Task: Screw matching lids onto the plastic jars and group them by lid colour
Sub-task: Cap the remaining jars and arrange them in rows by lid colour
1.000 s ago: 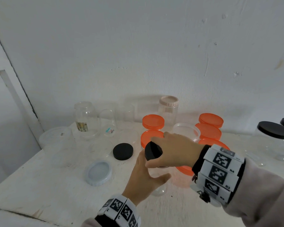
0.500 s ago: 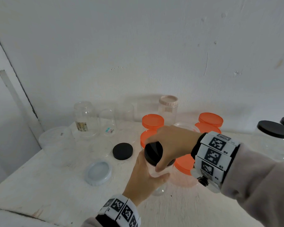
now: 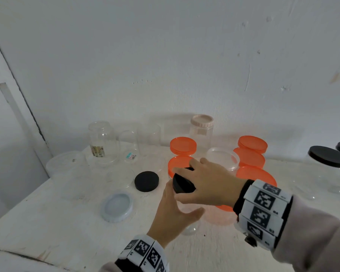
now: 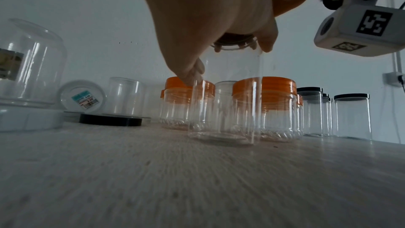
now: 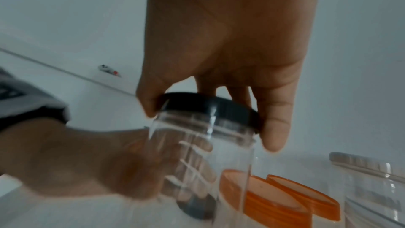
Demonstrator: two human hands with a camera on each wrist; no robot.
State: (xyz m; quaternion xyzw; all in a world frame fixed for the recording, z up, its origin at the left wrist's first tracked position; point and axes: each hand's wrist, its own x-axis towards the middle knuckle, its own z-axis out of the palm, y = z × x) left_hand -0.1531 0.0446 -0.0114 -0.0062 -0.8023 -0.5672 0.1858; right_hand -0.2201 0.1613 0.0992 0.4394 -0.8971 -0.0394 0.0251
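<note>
Hands are meeting over one clear jar [image 4: 225,96] standing on the desk [image 3: 47,222]: we are wrapping our left hand [image 3: 173,218] round its side, while our right hand [image 3: 206,183] is gripping the black lid [image 3: 182,182] on its mouth. From the head view our hands are hiding most of the jar, and we cannot tell how far the lid is seated. Orange-lidded jars [image 3: 183,145] are crowding just behind. A spare black lid [image 3: 146,181] is lying to the left.
</note>
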